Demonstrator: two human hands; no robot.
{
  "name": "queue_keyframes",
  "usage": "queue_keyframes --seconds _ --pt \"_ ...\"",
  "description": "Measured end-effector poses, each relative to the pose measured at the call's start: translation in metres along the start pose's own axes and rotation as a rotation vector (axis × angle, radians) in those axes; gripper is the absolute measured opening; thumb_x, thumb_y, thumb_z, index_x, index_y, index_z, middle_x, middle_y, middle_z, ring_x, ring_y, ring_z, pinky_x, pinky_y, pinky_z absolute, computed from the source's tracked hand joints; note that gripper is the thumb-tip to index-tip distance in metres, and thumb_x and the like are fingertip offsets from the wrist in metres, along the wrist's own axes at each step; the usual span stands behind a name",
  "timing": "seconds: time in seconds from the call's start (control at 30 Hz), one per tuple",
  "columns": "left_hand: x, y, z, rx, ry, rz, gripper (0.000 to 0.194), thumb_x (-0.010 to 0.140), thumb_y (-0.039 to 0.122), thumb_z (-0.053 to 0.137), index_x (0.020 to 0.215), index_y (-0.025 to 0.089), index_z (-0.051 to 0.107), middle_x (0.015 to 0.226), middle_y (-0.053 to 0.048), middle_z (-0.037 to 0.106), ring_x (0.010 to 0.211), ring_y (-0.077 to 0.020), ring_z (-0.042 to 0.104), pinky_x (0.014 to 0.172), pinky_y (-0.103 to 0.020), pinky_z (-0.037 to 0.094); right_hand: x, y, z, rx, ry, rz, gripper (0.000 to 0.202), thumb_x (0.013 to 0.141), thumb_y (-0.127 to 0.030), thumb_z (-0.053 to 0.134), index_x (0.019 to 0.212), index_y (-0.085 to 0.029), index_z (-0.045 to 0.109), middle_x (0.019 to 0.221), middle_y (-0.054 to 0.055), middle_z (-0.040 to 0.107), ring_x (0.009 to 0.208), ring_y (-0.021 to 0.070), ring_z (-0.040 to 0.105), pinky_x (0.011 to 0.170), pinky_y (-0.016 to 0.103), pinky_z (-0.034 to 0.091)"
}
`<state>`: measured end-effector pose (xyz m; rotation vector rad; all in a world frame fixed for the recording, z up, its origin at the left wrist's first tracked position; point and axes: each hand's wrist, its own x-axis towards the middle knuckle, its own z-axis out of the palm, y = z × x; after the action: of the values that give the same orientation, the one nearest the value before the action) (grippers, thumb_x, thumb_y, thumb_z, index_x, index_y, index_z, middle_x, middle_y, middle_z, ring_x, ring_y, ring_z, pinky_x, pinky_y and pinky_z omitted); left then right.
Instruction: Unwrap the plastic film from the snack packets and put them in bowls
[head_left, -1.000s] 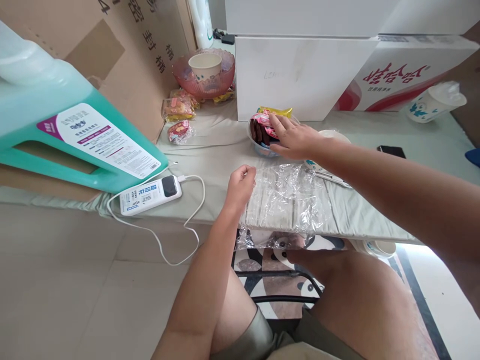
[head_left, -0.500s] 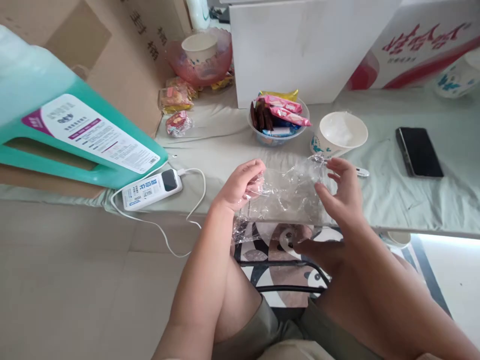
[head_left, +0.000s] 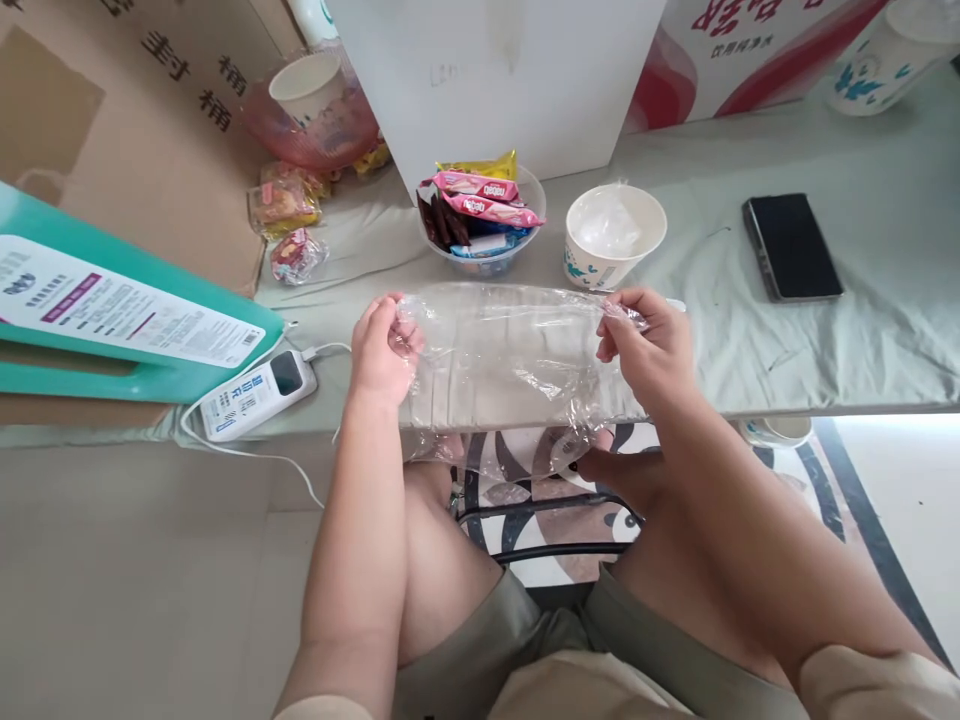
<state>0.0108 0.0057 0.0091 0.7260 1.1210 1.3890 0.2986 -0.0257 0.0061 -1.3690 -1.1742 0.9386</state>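
Observation:
A sheet of clear plastic film (head_left: 510, 360) is stretched between my two hands, over the front edge of the cloth-covered table. It is see-through and wrinkled, and its lower part hangs past the edge above my knees. My left hand (head_left: 386, 350) is closed on the film's left end. At the other end my right hand (head_left: 649, 340) pinches the upper corner between thumb and fingers. Just behind the film are a clear bowl (head_left: 484, 265) of wrapped snacks and a paper cup (head_left: 615, 240) with crumpled clear plastic in it. A white pen-like thing is partly hidden behind my right hand.
A black phone (head_left: 795, 245) lies on the right. On the left stand a green jug (head_left: 142, 330) and a white power bank (head_left: 259, 395) with a cable. Behind are a white box (head_left: 510, 90), a cardboard box (head_left: 172, 120) and a red bowl (head_left: 322, 130) holding a cup.
My hands have moved apart, pulling the bunched film out wide. My right fingers, spread before, now pinch its corner. The view has shifted, so table items appear further left.

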Motion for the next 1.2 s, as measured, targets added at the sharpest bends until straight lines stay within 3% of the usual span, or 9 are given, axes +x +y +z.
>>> queue_keyframes --seconds 0.1,0.2,0.37,0.5,0.63,0.73,0.8,1.03,1.2 --pt "-0.003 -0.004 0.001 0.129 -0.214 -0.191 0.072 0.048 0.066 0.093 0.094 0.018 0.069 0.086 -0.007 0.076 0.079 -0.0180 0.074 0.068 -0.026 0.060 0.004 0.002 -0.005 -0.030 0.053 -0.021 0.019 0.085 -0.038 0.073 0.083 -0.023 0.062 0.067 -0.005 0.060 0.047 0.0082 0.053 0.047 0.024 0.046" --pt "-0.011 -0.008 0.006 0.260 -0.387 -0.329 0.079 0.038 0.062 0.098 0.096 0.015 0.072 0.103 -0.015 0.078 0.093 -0.0260 0.077 0.076 -0.032 0.063 0.009 0.005 -0.008 -0.021 0.084 -0.047 0.018 0.088 -0.041 0.071 0.090 -0.025 0.062 0.074 -0.002 0.063 0.051 0.0093 0.055 0.049 0.025 0.047" --pt "-0.012 -0.013 0.014 0.322 -0.115 -0.087 0.042 0.066 0.048 0.090 0.086 0.021 0.065 0.073 0.001 0.071 0.058 -0.0119 0.069 0.043 -0.017 0.046 0.010 0.013 -0.011 0.087 0.017 0.028 0.041 0.079 -0.036 0.078 0.114 -0.027 0.060 0.095 0.002 0.072 0.083 0.0181 0.071 0.076 0.034 0.060" --pt "-0.007 -0.013 0.013 0.294 -0.005 0.056 0.036 0.076 0.048 0.084 0.089 0.025 0.060 0.063 0.006 0.065 0.042 -0.0073 0.058 0.033 -0.016 0.032 0.006 0.015 -0.011 -0.020 -0.166 0.143 0.021 0.076 -0.035 0.076 0.088 -0.022 0.066 0.101 0.006 0.075 0.101 0.0240 0.072 0.093 0.042 0.057" --pt "-0.005 -0.017 0.003 0.426 0.047 0.207 0.034 0.083 0.053 0.076 0.095 0.024 0.062 0.056 0.006 0.063 0.033 -0.0064 0.050 0.031 -0.017 0.029 0.004 0.008 -0.010 -0.055 -0.123 0.139 0.020 0.083 -0.039 0.070 0.083 -0.023 0.059 0.082 0.001 0.074 0.077 0.0176 0.072 0.074 0.034 0.057" --pt "-0.005 -0.017 -0.003 0.499 0.013 0.225 0.038 0.083 0.057 0.075 0.097 0.023 0.065 0.050 0.006 0.060 0.030 -0.0083 0.049 0.031 -0.017 0.031 0.003 0.001 -0.012 -0.144 -0.061 0.139 0.018 0.088 -0.039 0.067 0.088 -0.025 0.056 0.055 -0.007 0.060 0.046 0.0115 0.055 0.051 0.026 0.045" --pt "-0.005 -0.015 -0.005 0.483 -0.009 0.203 0.040 0.081 0.058 0.075 0.097 0.022 0.067 0.047 0.007 0.058 0.029 -0.0093 0.049 0.031 -0.018 0.032 0.003 0.001 -0.014 -0.196 -0.023 0.092 0.017 0.090 -0.039 0.066 0.090 -0.025 0.057 0.049 -0.009 0.052 0.041 0.0102 0.048 0.046 0.024 0.038" --pt "-0.007 -0.003 -0.003 0.301 0.042 0.203 0.028 0.076 0.045 0.075 0.089 0.022 0.067 0.047 0.007 0.056 0.034 -0.0086 0.049 0.034 -0.018 0.033 0.005 0.014 -0.022 -0.048 0.104 -0.031 0.012 0.093 -0.036 0.061 0.094 -0.025 0.058 0.059 -0.007 0.052 0.043 0.0088 0.041 0.043 0.024 0.032" --pt "-0.008 0.001 -0.002 0.206 -0.008 0.149 0.020 0.069 0.019 0.071 0.087 0.025 0.062 0.064 0.005 0.063 0.061 -0.0109 0.067 0.061 -0.022 0.056 0.006 0.016 -0.021 -0.019 0.005 0.022 0.025 0.077 -0.021 0.064 0.101 -0.025 0.066 0.076 -0.003 0.064 0.050 0.0092 0.045 0.048 0.025 0.036"
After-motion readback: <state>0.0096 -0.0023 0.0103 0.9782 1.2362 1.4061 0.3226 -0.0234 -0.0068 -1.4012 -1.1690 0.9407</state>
